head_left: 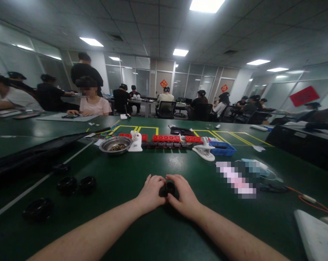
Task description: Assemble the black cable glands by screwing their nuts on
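Fingers of both hands curled shut around a small black round part point(167, 188), thumbs meeting over its top. Left hand point(150, 193) and right hand point(183, 195) pressed close together, touching across the part, resting on the green table point(142, 232) at centre, near the front edge.

Around them: three black rings point(67, 184) point(88, 183) point(38, 208) lying well to the left, beside a white line on the table. Further back, a metal bowl point(115, 144) with small dark bits inside, just beside a white clip stand point(136, 141). Behind these, a row of red blocks point(166, 137) above dark ones. To the right of that row, a second white clip point(204, 150) touching a blue tray point(222, 149). An orange cable point(310, 202) and a white device point(314, 235) at the right front. Nothing lying between the hands and the body.

Both forearms bare, stretched forward and converging from the lower corners, wrists low on the table, knuckles up.

The part itself: dark, glossy, rounded, mostly hidden by the fingers; shape otherwise not to be told.

Other people seated at tables behind, well apart.
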The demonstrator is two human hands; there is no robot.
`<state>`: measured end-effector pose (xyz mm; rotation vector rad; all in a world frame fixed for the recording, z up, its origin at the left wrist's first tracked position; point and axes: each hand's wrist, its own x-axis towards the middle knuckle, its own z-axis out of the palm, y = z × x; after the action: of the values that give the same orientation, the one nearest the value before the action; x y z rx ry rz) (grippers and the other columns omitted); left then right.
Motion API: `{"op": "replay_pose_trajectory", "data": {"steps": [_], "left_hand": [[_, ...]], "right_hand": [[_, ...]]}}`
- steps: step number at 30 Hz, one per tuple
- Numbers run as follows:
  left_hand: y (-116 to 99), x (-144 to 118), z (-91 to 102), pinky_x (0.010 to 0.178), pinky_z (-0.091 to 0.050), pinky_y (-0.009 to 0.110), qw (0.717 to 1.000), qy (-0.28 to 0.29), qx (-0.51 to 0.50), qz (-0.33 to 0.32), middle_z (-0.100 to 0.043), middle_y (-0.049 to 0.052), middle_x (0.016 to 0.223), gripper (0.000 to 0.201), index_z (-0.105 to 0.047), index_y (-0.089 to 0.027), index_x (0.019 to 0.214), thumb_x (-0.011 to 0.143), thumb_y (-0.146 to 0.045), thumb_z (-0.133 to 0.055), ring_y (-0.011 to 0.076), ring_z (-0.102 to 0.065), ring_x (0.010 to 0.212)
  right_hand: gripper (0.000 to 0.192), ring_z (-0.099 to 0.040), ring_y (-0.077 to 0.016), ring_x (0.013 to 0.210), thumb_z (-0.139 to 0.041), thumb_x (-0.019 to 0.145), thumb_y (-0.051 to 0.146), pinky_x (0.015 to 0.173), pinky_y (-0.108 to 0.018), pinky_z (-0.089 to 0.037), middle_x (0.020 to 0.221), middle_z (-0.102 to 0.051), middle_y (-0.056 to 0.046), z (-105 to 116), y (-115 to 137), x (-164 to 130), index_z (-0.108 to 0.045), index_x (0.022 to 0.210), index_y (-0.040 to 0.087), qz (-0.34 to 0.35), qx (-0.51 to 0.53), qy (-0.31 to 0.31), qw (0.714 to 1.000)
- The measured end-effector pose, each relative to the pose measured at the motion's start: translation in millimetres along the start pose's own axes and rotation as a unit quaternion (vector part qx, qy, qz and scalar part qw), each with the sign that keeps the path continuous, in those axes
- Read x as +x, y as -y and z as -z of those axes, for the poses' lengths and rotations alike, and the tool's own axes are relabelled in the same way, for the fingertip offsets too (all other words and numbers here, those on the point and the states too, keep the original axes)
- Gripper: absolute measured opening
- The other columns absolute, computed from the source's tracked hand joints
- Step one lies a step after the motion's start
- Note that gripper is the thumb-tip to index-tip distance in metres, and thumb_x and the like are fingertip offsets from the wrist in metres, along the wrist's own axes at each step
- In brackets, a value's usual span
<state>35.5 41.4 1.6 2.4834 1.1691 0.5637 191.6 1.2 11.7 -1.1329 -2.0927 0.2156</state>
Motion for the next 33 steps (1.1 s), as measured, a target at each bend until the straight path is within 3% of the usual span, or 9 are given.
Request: {"op": "replay_pose_trajectory", "data": {"steps": [7, 11, 14, 18, 20, 25, 29, 33], "left_hand": [[0.7, 1.1, -1.1, 0.100, -0.016, 0.050, 1.000, 0.008, 0.001, -0.005, -0.053, 0.005, 0.106, 0.036, -0.055, -0.020, 0.095, 0.061, -0.030, -0.061, 0.0234, -0.045, 0.104], [1.2, 2.2, -1.7, 0.100, -0.015, 0.050, 1.000, 0.013, 0.003, 0.004, -0.052, 0.005, 0.107, 0.038, -0.054, -0.022, 0.099, 0.061, -0.026, -0.059, 0.0234, -0.044, 0.105], [1.6, 3.4, -2.3, 0.101, -0.014, 0.049, 1.000, 0.017, 0.008, 0.011, -0.052, 0.004, 0.107, 0.031, -0.056, -0.023, 0.092, 0.061, -0.026, -0.059, 0.0232, -0.044, 0.105], [1.2, 3.8, -1.4, 0.100, -0.014, 0.050, 1.000, 0.022, 0.001, 0.015, -0.053, 0.003, 0.106, 0.031, -0.056, -0.023, 0.090, 0.060, -0.029, -0.060, 0.0233, -0.044, 0.105], [0.9, 3.5, -1.2, 0.100, -0.014, 0.050, 1.000, 0.022, -0.003, 0.015, -0.052, 0.004, 0.106, 0.034, -0.055, -0.023, 0.094, 0.060, -0.030, -0.060, 0.0233, -0.044, 0.104], [1.8, 3.5, -3.2, 0.100, -0.016, 0.049, 1.000, 0.012, 0.003, 0.012, -0.053, 0.004, 0.106, 0.033, -0.056, -0.022, 0.094, 0.062, -0.029, -0.059, 0.0234, -0.045, 0.104], [2.4, 4.3, -3.3, 0.100, -0.017, 0.050, 1.000, 0.018, 0.013, 0.006, -0.053, 0.004, 0.105, 0.031, -0.056, -0.022, 0.091, 0.061, -0.029, -0.060, 0.0232, -0.045, 0.103], [1.0, 4.0, -0.7, 0.098, -0.019, 0.050, 1.000, 0.023, 0.009, 0.003, -0.053, 0.004, 0.103, 0.031, -0.056, -0.022, 0.089, 0.062, -0.035, -0.061, 0.0231, -0.046, 0.102]], "right_hand": [[0.037, -0.049, -0.0213, 0.088, -0.056, 0.066, 0.019, 0.080, -0.039, -0.040, 0.093, -0.055, -0.007, 0.3, -2.2, 2.4, -0.047, 0.102, 0.017, -0.042, -0.014, 0.001, 0.999], [0.048, -0.046, -0.0217, 0.098, -0.052, 0.065, 0.014, 0.087, -0.040, -0.036, 0.104, -0.052, -0.008, 1.0, -1.8, 2.3, -0.041, 0.112, 0.018, -0.009, 0.010, 0.012, 1.000], [0.055, -0.043, -0.0243, 0.103, -0.058, 0.063, 0.021, 0.089, -0.042, -0.034, 0.110, -0.048, -0.010, 1.2, -1.1, 2.0, -0.039, 0.114, 0.018, -0.021, 0.000, -0.013, 1.000], [0.043, -0.047, -0.0240, 0.093, -0.060, 0.064, 0.024, 0.082, -0.042, -0.038, 0.098, -0.052, -0.009, 0.8, -2.3, 2.4, -0.045, 0.104, 0.018, -0.052, -0.016, -0.030, 0.998], [0.037, -0.049, -0.0219, 0.089, -0.055, 0.065, 0.017, 0.081, -0.040, -0.039, 0.093, -0.054, -0.007, 1.3, -2.7, 2.4, -0.045, 0.101, 0.018, -0.035, -0.004, -0.016, 0.999], [0.048, -0.045, -0.0225, 0.099, -0.049, 0.064, 0.014, 0.090, -0.042, -0.033, 0.106, -0.050, -0.008, 2.8, -2.1, 0.5, -0.039, 0.110, 0.018, 0.014, 0.022, -0.001, 1.000], [0.049, -0.044, -0.0244, 0.101, -0.058, 0.065, 0.027, 0.086, -0.041, -0.036, 0.107, -0.048, -0.010, 0.6, -4.6, 0.0, -0.040, 0.110, 0.018, -0.026, -0.002, -0.030, 0.999], [0.048, -0.049, -0.0230, 0.088, -0.064, 0.063, 0.033, 0.079, -0.040, -0.039, 0.093, -0.052, -0.007, -2.0, -7.8, 1.3, -0.044, 0.105, 0.018, -0.060, -0.018, -0.042, 0.997]]}}
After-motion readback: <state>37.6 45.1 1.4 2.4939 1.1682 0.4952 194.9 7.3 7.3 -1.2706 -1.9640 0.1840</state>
